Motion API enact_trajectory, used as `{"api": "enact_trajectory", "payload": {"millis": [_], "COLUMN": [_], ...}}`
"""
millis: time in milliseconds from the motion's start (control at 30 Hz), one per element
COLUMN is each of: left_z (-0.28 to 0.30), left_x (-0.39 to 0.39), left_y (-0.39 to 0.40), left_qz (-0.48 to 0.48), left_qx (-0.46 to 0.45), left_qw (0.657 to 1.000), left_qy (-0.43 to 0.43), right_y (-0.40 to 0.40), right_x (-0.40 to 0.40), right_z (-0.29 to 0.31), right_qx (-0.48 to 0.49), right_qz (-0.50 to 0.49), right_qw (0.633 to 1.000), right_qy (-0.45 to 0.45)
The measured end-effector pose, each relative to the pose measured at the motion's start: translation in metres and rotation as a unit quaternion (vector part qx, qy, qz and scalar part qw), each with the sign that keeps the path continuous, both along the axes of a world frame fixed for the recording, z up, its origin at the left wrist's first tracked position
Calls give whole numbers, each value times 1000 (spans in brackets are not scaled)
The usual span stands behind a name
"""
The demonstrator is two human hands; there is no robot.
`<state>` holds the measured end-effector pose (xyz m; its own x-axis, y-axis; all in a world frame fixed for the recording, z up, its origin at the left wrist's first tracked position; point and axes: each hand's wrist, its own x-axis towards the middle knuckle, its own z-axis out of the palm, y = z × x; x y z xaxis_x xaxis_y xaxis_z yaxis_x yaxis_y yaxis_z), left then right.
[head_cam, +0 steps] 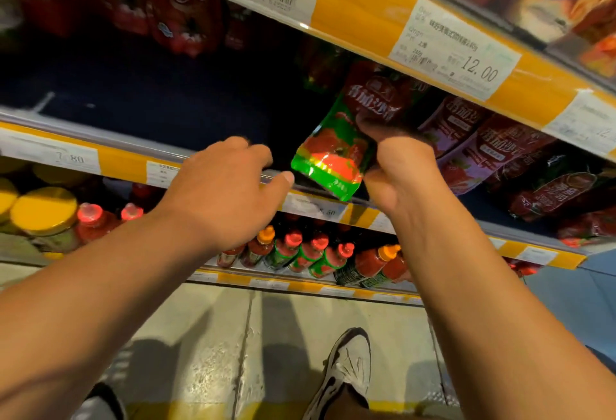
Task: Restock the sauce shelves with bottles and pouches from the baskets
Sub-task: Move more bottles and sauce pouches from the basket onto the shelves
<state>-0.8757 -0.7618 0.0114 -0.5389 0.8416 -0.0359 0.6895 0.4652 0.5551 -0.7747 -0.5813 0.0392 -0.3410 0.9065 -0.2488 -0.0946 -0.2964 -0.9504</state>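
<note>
Head view: yellow-edged shelf (pixel 140 166) runs from nine to three o'clock. Purple-red pouches (pixel 473 146) stacked at two o'clock. Red sauce bottles (pixel 313 253) on the lower tier, centre. Left hand (pixel 226 193), fingers loosely spread, holding nothing. Right hand (pixel 403 173) pinches green-red pouch (pixel 333 156), tilted over the shelf lip, just beside the stack.

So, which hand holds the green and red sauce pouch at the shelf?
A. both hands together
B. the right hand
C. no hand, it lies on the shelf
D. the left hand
B: the right hand pinches the pouch at its right edge, while the left hand hovers beside it with fingers loose, not touching it.
</note>
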Motion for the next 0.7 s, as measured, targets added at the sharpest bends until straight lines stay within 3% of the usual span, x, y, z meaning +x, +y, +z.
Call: {"api": "enact_trajectory", "payload": {"millis": [167,333,400,467,700], "left_z": [-10,-14,-13,-14,-12], "left_x": [3,1,-1,-2,-5], "left_y": [-1,-1,-1,0,3], "left_qz": [-43,-45,-43,-42,-43], "left_qx": [-71,-68,-59,-52,-40], "left_qw": [992,993,995,996,997], "left_qy": [94,87,74,62,43], "right_y": [12,15,14,16,13], "right_x": [-13,-17,-17,-16,-1], "right_z": [-6,-26,-25,-23,-23], "right_qx": [93,146,211,266,341], "right_qz": [-49,-7,1,21,81], "right_qw": [993,975,968,950,864], "right_qy": [-53,-169,-139,-161,-362]}}
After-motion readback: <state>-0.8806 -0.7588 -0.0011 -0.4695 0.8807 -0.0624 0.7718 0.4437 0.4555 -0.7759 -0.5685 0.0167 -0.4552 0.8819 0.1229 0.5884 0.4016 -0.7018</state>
